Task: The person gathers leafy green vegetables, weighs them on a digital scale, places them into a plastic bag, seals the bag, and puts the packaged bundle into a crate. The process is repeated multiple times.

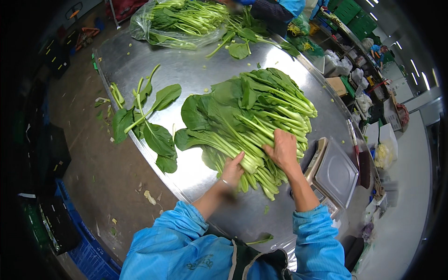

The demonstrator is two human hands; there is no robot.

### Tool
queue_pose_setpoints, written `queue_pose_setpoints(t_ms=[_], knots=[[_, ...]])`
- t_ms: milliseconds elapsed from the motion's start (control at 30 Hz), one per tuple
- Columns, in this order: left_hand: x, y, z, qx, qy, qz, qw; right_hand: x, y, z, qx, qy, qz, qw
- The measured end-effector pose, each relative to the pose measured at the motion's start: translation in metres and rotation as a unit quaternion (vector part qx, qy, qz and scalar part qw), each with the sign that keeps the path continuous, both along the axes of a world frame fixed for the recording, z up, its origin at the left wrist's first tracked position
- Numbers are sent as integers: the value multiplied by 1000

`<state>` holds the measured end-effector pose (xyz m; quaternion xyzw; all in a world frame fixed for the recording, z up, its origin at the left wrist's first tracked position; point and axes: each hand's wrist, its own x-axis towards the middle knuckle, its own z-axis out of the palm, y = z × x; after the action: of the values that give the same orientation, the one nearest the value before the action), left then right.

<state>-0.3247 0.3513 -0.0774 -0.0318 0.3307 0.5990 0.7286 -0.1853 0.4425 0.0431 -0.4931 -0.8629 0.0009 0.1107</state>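
Observation:
A big pile of leafy greens, likely choy sum (276,98), lies on a stainless steel table (140,63), its pale stems turned toward the right. My left hand (232,171) is at the lower edge of the pile, its thumb over the stems of a near bunch (241,154) and its other fingers hidden beneath. On the upper right side of that bunch, my right hand (284,148) is closed around stems, knuckles up. Loose leaves and stalks (154,115) lie to the left, some overhanging the table edge.
A digital scale (336,171) stands right of my right forearm, beside a brush (364,168). A clear plastic bag of greens (189,24) lies at the table's far end, near another person's sleeve (273,10). Blue crates (82,241) stand on the floor at left.

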Motion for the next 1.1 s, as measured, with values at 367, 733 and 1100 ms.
queue_pose_setpoints(t_ms=[367,733,1100], knots=[[-33,-25,-22,74,-150,-60,984,-35,-50,-3,-278,47,-115,953],[-57,-76,13,92,101,-98,986,-28,-119,-23,-494,398,-101,766],[-52,-99,30,343,551,-508,566,44,-215,-4,-265,276,25,924]])
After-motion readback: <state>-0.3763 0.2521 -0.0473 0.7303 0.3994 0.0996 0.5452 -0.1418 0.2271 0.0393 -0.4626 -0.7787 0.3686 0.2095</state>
